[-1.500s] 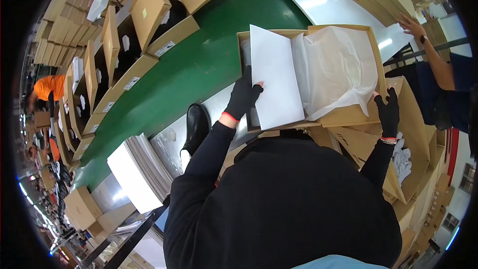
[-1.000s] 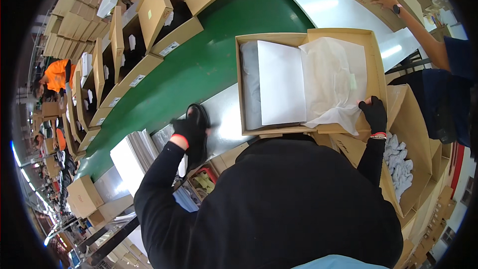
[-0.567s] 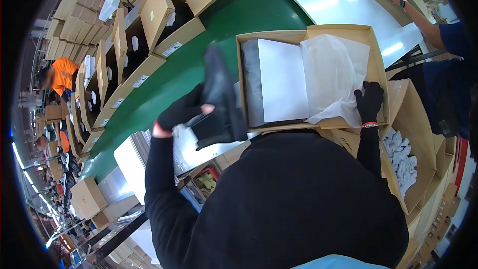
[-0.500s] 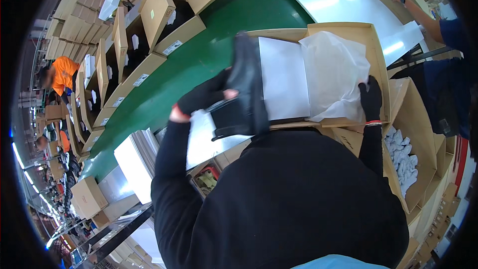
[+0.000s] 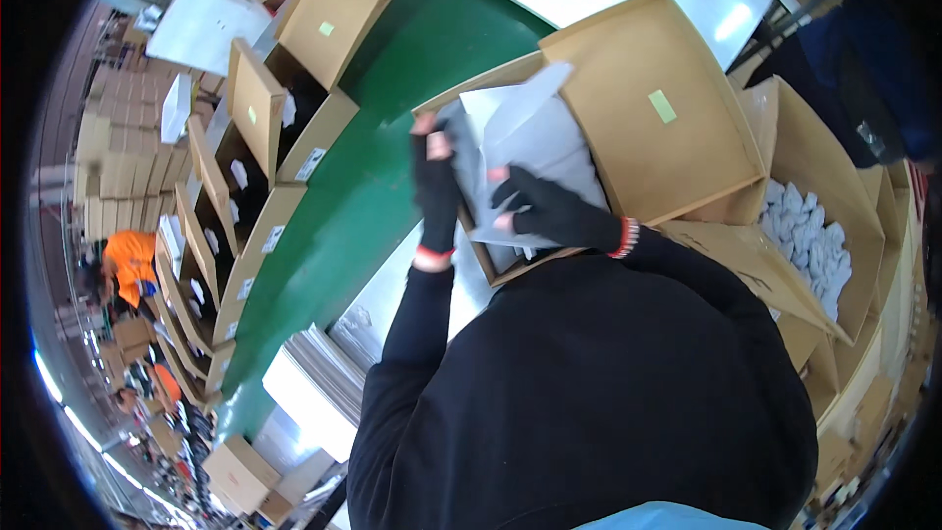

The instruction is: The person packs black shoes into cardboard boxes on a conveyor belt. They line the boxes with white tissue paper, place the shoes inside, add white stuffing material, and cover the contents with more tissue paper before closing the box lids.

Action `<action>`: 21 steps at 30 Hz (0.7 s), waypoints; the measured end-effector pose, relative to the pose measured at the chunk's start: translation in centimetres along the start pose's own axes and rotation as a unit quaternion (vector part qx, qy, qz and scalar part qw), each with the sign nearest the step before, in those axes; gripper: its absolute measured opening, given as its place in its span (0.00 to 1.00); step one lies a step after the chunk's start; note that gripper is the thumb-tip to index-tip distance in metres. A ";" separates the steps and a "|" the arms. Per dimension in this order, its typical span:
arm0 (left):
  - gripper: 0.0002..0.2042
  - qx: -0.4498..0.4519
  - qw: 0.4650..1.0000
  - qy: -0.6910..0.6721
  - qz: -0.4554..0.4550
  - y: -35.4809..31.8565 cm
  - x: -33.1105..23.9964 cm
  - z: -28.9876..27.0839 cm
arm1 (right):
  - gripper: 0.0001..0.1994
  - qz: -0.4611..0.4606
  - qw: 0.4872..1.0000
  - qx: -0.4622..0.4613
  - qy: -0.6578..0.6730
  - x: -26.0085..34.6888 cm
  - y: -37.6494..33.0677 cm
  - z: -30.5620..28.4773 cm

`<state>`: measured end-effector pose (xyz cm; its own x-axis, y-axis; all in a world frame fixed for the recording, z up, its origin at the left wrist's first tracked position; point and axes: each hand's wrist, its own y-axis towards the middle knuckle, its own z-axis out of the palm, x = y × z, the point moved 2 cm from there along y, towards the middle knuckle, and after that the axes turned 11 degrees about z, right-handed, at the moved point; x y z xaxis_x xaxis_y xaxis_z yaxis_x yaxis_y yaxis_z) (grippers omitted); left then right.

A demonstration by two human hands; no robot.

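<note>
Our left hand [image 5: 436, 169] is at the near-left edge of the box [image 5: 481, 83], its fingers bent and blurred; we cannot tell whether they pinch anything. Our right hand [image 5: 549, 206] is over the paper [image 5: 540, 142], thumb and fingers spread apart. The paper lies between and beneath our hands, covering most of the box's inside, with one flap sticking up at the far side. Joined on our right is the open lid [image 5: 628, 162], bearing a green sticker [image 5: 662, 106].

Half a second ago, our left hand held a black shoe over the box, and our right hand was at the lid's right edge, where the paper was spread; now the paper is folded over the box and the lid is bare.

Farther out, we see the silver tabletop [image 5: 392, 299] and green belt [image 5: 368, 152] to the left, and a carton [image 5: 829, 157] of white wads [image 5: 807, 245] to the right.
</note>
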<state>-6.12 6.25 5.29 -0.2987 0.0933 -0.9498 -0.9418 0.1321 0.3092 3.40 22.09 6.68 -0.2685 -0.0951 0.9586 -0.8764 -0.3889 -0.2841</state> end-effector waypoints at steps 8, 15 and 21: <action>0.35 0.372 0.760 0.496 0.194 -4.1 3.1 -0.4 | 0.24 0.020 0.932 0.297 -0.208 -2.1 0.9 5.4; 0.40 0.239 0.722 0.629 0.161 -5.4 -0.1 -4.6 | 0.28 -0.056 0.740 -0.505 -0.440 -1.7 -5.4 -24.0; 0.35 0.427 0.743 0.425 0.290 -2.2 1.8 4.8 | 0.29 0.169 0.804 -0.443 -0.358 -6.6 -10.2 -31.3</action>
<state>-3.83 10.91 3.13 -0.9482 -0.2304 -0.2189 -0.2830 0.9255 0.2516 1.62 55.42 2.60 -0.5306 -0.6849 0.4995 -0.8277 0.5456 -0.1310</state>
